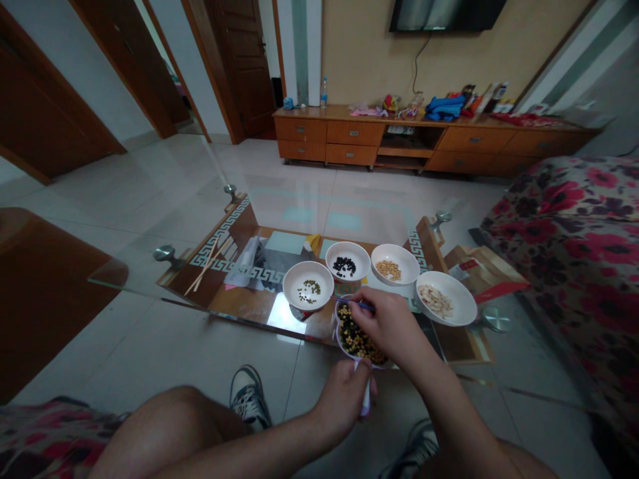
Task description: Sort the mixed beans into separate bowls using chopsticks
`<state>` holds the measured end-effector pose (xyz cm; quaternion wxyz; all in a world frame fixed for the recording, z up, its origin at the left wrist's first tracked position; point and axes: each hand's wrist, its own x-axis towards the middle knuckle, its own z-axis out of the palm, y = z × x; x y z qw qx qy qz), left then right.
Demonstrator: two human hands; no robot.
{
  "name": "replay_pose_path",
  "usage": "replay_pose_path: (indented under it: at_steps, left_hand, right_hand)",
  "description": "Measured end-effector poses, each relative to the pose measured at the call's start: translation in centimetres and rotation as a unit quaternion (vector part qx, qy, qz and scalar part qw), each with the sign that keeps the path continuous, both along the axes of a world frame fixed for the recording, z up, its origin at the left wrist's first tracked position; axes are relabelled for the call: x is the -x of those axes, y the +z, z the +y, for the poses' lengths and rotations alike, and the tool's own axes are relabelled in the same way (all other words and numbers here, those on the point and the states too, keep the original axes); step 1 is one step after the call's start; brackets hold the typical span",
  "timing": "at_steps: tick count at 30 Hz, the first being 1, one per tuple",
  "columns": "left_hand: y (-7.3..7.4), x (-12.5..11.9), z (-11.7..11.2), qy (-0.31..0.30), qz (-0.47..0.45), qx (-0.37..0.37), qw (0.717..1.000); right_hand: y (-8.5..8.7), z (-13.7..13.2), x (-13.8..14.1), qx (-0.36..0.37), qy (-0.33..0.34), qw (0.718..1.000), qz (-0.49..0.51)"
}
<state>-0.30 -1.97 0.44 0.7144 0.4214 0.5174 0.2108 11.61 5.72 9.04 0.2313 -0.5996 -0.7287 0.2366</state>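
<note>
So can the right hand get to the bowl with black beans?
Probably yes: the right hand, pinching a thin blue tool over the cup of mixed beans, is just short of the black-bean bowl, with only bare glass table between.

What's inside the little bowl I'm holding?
A mix of dark and yellowish beans lies in the small bowl. The right hand, pinching a thin blue tool, covers its right side, so what lies there is hidden. The left hand grips its handle.

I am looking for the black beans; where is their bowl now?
Head view, middle: the black-bean bowl sits on the glass table, between the green-bean bowl on its left and the yellow-bean bowl on its right.
</note>
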Motion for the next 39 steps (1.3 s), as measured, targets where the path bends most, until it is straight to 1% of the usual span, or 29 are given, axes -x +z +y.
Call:
replay_pose_path:
  at_steps: [3,6,9,12,18,23,28,31,39]
  left_hand:
    - [-0.1,0.0,0.0,0.000,-0.003,0.002,1.000]
    - [-0.3,-0.1,0.0,0.003,-0.010,0.002,1.000]
    - [-0.6,0.0,-0.1,0.004,-0.019,-0.001,1.000]
    - [-0.6,0.0,-0.1,0.008,-0.015,0.000,1.000]
    - [0.0,0.0,0.0,-0.003,0.003,-0.001,1.000]
    - [-0.4,0.0,0.0,-0.006,0.007,-0.002,1.000]
    - [-0.7,0.0,-0.1,-0.006,0.000,-0.004,1.000]
    - [-0.6,0.0,0.0,-0.006,-0.003,0.000,1.000]
    - [-0.5,0.1,-0.1,0.003,-0.009,0.001,1.000]
  right_hand:
    - [0.0,0.5,1.0,-0.022,-0.017,0.999,0.023]
    - [-0.1,0.8,1.5,-0.029,-0.025,0.999,0.033]
    - [-0.1,0.7,1.3,-0.030,-0.030,0.999,0.025]
    - [0.0,0.4,0.4,-0.029,-0.030,0.999,0.006]
    - [0.0,-0.6,-1.6,-0.001,-0.021,0.999,-0.039]
    - [-0.1,-1.2,-2.4,0.007,0.000,0.998,-0.068]
    - [-0.2,-1.4,-2.5,0.030,0.010,0.996,-0.082]
    - [-0.3,-1.5,-2.5,0.053,0.023,0.994,-0.090]
    - [-0.4,-1.7,-1.9,0.100,0.058,0.991,-0.073]
